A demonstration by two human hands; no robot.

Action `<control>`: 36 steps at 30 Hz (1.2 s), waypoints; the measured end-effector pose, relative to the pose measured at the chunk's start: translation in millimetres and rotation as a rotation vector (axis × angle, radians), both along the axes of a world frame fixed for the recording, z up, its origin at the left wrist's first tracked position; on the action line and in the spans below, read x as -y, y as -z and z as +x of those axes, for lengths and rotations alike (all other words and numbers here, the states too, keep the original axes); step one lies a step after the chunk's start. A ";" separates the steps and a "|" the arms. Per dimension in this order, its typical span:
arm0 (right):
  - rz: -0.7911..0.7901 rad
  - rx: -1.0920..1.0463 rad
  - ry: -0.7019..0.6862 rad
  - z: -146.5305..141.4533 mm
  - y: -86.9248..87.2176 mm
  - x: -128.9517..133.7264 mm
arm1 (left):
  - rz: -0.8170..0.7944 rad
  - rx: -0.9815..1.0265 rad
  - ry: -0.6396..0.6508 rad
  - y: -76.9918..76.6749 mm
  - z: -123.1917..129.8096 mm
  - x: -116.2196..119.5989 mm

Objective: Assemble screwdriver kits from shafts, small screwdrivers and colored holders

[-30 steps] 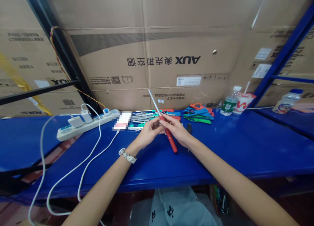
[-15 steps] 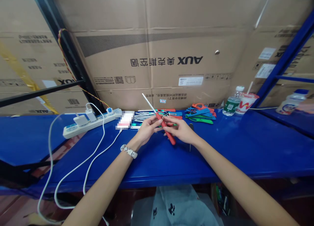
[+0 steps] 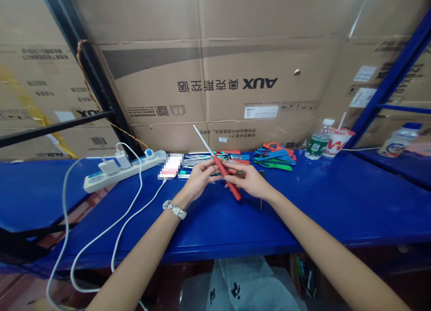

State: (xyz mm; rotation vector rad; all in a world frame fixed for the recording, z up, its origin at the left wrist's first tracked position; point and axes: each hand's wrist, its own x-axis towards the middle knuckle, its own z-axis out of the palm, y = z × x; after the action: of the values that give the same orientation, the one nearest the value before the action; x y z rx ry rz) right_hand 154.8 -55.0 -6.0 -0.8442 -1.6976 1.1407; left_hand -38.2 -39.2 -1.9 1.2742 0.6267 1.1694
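Head view: I hold a red-handled tool point(image 3: 220, 168) in the fingers of both hands, over the blue table point(image 3: 303, 212), its metal shaft point(image 3: 203, 139) slanting up and away to the left. My left hand point(image 3: 201, 178) grasps it near the upper handle, and my right hand point(image 3: 253, 180) has the handle lower down. Both grips look light and fingertip-only, so the smooth handle could roll or slip if one side lets go unevenly, dropping onto the loose rods point(image 3: 197, 159) just beyond and scattering them. Swinging the shaft too far forward might poke the carton point(image 3: 225, 59). My left forearm crosses the white cable point(image 3: 126, 223) that runs to the blurred-out phone point(image 3: 171, 166); a careless pull there could drag the phone sideways. As for writing, the carton says AUX, with 奥克斯空调 beside it, all upside down; its smaller print and barcode label are too fine for me to make out. The red-and-white cup point(image 3: 335, 142) bears a large red W-like mark, while the green label on the water bottle point(image 3: 315, 146) shows a pale square code, its words illegible.
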 end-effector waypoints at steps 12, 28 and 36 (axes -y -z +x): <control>-0.089 -0.078 -0.048 -4.1 -2.4 2.2 | 0.019 -0.048 -0.051 3.0 0.4 -4.4; -0.110 -0.021 -0.025 6.3 -20.6 -36.7 | -0.161 0.029 -0.156 -6.4 18.2 -27.1; 0.265 0.349 0.092 8.8 -30.0 -57.7 | -0.278 0.147 -0.317 -2.2 29.5 -33.4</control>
State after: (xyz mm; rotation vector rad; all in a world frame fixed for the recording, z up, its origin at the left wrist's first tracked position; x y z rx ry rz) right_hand 163.7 2.7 24.0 -0.9806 -2.0170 0.7129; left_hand -8.6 -5.8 0.3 0.8652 0.8703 1.3666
